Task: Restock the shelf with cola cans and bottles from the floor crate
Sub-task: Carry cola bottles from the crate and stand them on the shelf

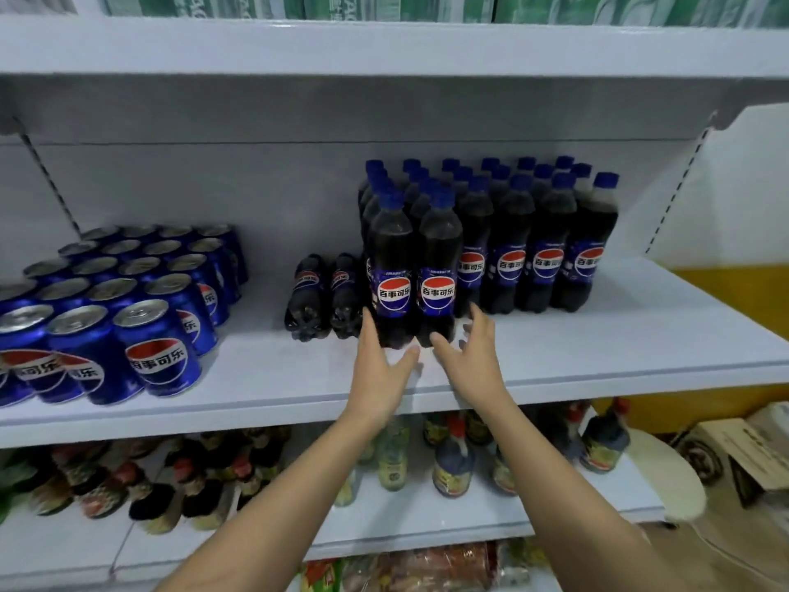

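Observation:
Two upright cola bottles (415, 271) with blue caps stand at the front of the white shelf (597, 356), ahead of several rows of the same bottles (533, 249). My left hand (382, 363) and my right hand (471, 356) are open just below the bases of the front pair, fingers spread, one at each side; whether they touch the bottles is unclear. Two small cola bottles (324, 296) lie on their sides to the left. A block of blue cola cans (111, 309) fills the shelf's left end. The floor crate is out of view.
The shelf above (384, 49) hangs low over the bottle caps and carries green boxes. The shelf below holds sauce bottles (452, 467). A cardboard box (743, 455) and a white round object (666, 476) sit on the floor at the right.

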`<state>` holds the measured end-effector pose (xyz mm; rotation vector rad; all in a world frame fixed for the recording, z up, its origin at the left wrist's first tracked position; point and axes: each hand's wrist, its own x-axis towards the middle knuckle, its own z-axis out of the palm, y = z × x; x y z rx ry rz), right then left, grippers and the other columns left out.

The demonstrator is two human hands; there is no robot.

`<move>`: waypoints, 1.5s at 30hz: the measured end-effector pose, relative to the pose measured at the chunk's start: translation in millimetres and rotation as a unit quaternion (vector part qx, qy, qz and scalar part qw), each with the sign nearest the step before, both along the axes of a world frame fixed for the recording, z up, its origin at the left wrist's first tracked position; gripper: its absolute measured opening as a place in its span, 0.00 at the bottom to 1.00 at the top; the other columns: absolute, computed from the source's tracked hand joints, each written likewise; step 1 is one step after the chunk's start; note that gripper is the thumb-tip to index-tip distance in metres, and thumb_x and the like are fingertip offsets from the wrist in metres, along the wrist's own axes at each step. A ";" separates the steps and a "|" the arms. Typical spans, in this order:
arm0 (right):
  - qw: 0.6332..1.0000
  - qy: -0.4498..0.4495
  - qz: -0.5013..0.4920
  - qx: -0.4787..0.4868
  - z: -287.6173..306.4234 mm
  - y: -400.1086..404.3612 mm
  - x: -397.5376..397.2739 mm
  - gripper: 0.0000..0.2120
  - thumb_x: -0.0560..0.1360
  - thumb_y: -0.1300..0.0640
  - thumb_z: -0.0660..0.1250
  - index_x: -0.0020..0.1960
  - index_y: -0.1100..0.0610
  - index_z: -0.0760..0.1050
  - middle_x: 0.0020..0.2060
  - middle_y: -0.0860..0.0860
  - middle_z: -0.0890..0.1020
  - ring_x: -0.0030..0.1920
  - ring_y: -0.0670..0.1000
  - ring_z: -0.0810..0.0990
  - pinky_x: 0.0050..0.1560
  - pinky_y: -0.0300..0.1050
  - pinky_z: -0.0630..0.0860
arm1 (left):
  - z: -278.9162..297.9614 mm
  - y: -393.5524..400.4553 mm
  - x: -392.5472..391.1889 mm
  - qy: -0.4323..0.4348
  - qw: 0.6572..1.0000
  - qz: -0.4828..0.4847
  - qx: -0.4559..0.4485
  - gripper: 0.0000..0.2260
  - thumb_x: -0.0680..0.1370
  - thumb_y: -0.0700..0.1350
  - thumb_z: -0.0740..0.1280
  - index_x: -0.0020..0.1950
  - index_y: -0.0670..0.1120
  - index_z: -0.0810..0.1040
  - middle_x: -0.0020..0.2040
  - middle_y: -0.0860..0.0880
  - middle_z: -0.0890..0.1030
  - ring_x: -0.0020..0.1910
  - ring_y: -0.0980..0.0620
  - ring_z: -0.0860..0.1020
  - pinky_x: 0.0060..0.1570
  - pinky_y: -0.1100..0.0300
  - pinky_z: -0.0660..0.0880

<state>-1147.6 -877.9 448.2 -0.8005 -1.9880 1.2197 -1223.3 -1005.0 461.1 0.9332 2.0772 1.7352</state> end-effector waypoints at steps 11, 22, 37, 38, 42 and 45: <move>0.983 0.118 -0.109 -0.086 -14.4 -12.1 135.4 0.20 0.84 0.52 0.59 0.75 0.49 0.66 0.71 0.43 0.70 0.69 0.41 0.69 0.62 0.31 0.68 | -14.2 29.5 116.9 -0.056 0.990 -0.130 0.000 0.22 0.84 0.54 0.58 0.79 0.57 0.61 0.77 0.60 0.63 0.74 0.61 0.63 0.67 0.65 0.60; 0.950 0.081 -0.249 -0.169 -48.6 93.1 395.6 0.23 0.85 0.43 0.49 0.77 0.49 0.63 0.75 0.46 0.66 0.75 0.47 0.63 0.75 0.47 0.60 | -42.6 178.3 341.1 -0.126 0.944 -0.293 -0.089 0.30 0.82 0.66 0.50 0.78 0.51 0.65 0.78 0.53 0.65 0.77 0.53 0.61 0.78 0.49 0.55; 0.907 0.021 -0.344 -0.241 -110.3 191.3 665.3 0.29 0.82 0.34 0.47 0.79 0.45 0.60 0.77 0.41 0.63 0.76 0.43 0.60 0.75 0.47 0.57 | -99.9 343.1 613.5 -0.164 0.892 -0.383 -0.174 0.27 0.83 0.64 0.46 0.76 0.52 0.68 0.71 0.51 0.73 0.71 0.52 0.68 0.67 0.56 0.61; 0.906 0.020 -0.343 -0.246 -120.1 197.8 671.3 0.29 0.82 0.34 0.47 0.78 0.45 0.61 0.76 0.42 0.64 0.76 0.44 0.61 0.76 0.49 0.58 | -112.2 350.7 623.9 -0.169 0.889 -0.384 -0.184 0.27 0.83 0.64 0.47 0.75 0.53 0.68 0.71 0.51 0.74 0.72 0.52 0.68 0.69 0.54 0.60; 0.888 0.017 -0.378 -0.263 -144.3 239.3 702.3 0.25 0.84 0.40 0.48 0.78 0.48 0.63 0.71 0.39 0.65 0.71 0.40 0.62 0.70 0.42 0.59 | -149.0 401.2 665.8 -0.192 0.861 -0.417 -0.218 0.27 0.83 0.65 0.46 0.77 0.54 0.66 0.74 0.50 0.72 0.74 0.48 0.67 0.74 0.44 0.59; 0.869 0.018 -0.419 -0.262 -153.7 287.7 739.1 0.25 0.84 0.41 0.48 0.77 0.49 0.64 0.71 0.40 0.67 0.70 0.41 0.65 0.68 0.42 0.61 | -163.7 461.8 695.7 -0.185 0.845 -0.452 -0.219 0.27 0.83 0.65 0.46 0.76 0.56 0.67 0.73 0.49 0.72 0.74 0.48 0.66 0.74 0.42 0.59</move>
